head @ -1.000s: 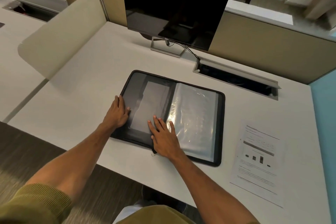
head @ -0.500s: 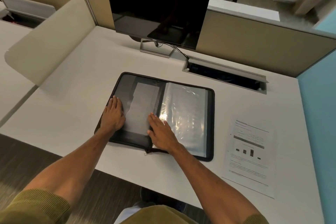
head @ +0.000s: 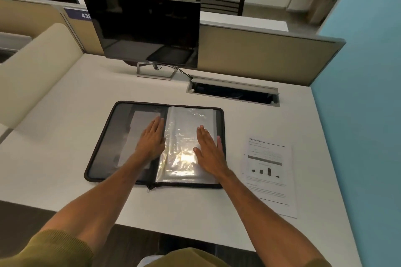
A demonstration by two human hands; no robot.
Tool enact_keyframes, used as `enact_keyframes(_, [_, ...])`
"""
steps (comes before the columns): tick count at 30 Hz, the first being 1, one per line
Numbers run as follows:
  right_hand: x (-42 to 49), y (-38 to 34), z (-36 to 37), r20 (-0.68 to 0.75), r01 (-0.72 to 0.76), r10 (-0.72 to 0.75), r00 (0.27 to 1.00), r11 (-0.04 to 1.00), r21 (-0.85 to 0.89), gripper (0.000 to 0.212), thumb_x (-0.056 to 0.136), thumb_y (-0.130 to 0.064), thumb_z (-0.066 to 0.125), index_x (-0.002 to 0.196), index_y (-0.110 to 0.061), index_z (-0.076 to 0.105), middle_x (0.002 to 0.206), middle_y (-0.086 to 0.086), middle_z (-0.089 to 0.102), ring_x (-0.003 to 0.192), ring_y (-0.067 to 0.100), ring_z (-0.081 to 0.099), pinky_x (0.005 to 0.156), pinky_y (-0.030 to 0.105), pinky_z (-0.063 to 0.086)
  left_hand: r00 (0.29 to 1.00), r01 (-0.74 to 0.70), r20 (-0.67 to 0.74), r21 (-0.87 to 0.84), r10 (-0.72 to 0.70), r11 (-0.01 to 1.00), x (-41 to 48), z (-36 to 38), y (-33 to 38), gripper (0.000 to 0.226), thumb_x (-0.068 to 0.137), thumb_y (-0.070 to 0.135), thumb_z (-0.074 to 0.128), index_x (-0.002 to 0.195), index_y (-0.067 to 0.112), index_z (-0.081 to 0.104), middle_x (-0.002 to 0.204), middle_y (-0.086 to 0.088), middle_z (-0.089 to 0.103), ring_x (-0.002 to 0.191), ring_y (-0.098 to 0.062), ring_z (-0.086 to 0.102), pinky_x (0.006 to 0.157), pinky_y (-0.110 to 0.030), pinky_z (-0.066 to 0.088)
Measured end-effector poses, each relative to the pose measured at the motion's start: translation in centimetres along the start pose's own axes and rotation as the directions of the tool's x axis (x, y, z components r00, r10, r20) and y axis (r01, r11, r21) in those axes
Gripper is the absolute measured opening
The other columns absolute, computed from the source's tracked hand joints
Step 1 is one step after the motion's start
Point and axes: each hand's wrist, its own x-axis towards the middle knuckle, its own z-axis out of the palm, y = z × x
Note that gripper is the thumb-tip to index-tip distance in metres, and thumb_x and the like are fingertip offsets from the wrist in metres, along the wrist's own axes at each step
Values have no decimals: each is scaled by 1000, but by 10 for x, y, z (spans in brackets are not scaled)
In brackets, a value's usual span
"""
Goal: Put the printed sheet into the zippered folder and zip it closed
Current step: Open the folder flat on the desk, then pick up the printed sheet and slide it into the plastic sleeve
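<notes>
The black zippered folder (head: 102, 147) lies open flat on the white desk, with a grey inner pocket on its left half and shiny clear plastic sleeves (head: 184, 134) on its right half. My left hand (head: 152, 138) rests flat on the left half next to the spine, fingers together, holding nothing. My right hand (head: 209, 149) lies flat on the clear sleeves near the folder's right edge, also holding nothing. The printed sheet (head: 269, 175), with text and a small bar chart, lies on the desk just right of the folder. The zipper pull (head: 150, 188) sticks out at the folder's near edge.
A dark monitor (head: 143, 28) on a stand stands behind the folder. An open cable slot (head: 233, 92) is set in the desk (head: 54, 158) at the back right. Beige partitions (head: 260, 56) border the desk, and a blue wall (head: 358, 93) runs along the right.
Both hands have slid to the right across the open folder: the left from its outer left part to the spine, the right from the spine onto the clear sleeves. The camera view tilted up.
</notes>
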Motion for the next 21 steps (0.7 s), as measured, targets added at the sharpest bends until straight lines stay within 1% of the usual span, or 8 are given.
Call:
enact_keyframes(3, [-22,36,-15,-46,-86,84,995,996,-38,71,114,-40,32,169,-20,-9,177,-2,-15,166,14,-8,135,53,-2,998,-67,9,34,67,997,1,18,42,74,114,25,42,171,13,-4,178,-6,-14,167,-26,-6,136,-47,9])
enact_keyframes(6, [-47,67,-26,-68,-213,209,975,976,-49,71,114,-42,31,170,-19,-6,178,0,-13,166,17,-7,135,54,1,992,-127,32,44,126,991,1,37,87,72,114,24,42,171,16,-1,178,-4,-12,167,-26,-5,136,-47,9])
enact_keyframes(10, [-81,107,-34,-93,-405,405,910,914,17,69,114,-39,37,170,-21,1,179,0,-2,167,18,1,136,51,4,971,-233,72,73,228,970,-1,64,148,70,113,23,42,171,15,5,179,-3,0,167,-25,5,135,-43,16])
enact_keyframes(12, [-98,126,-35,-96,-470,470,877,882,22,69,113,-38,39,170,-21,4,179,0,4,167,19,6,136,50,7,960,-261,117,37,255,965,-2,75,178,70,112,21,45,171,15,7,179,-3,7,166,-25,10,134,-44,21])
enact_keyframes(14, [-114,144,-37,-106,-517,517,849,855,31,69,112,-35,41,170,-20,7,179,1,8,166,19,10,136,49,10,948,-276,170,6,271,961,-3,87,203,72,111,19,47,171,14,7,179,-3,7,166,-26,10,134,-45,22])
enact_keyframes(18, [-138,175,-45,-93,-586,586,805,810,31,68,112,-34,42,170,-19,10,178,2,10,165,21,13,135,51,13,918,-251,315,-12,242,968,-1,107,238,76,112,23,47,171,9,1,179,-8,2,166,-29,5,135,-45,14])
enact_keyframes(19, [-142,181,-47,-98,-608,609,787,793,42,68,112,-34,43,169,-18,12,177,3,13,164,22,15,134,51,17,913,-234,338,-21,227,972,0,111,245,77,112,25,47,170,8,1,179,-9,3,166,-31,6,135,-47,14])
enact_keyframes(21, [-148,191,-52,-129,-678,684,718,729,98,66,109,-31,49,167,-15,21,171,9,27,158,27,29,127,51,32,915,-181,358,-50,187,982,2,117,258,76,112,27,48,170,7,5,176,-13,12,163,-35,16,133,-50,21])
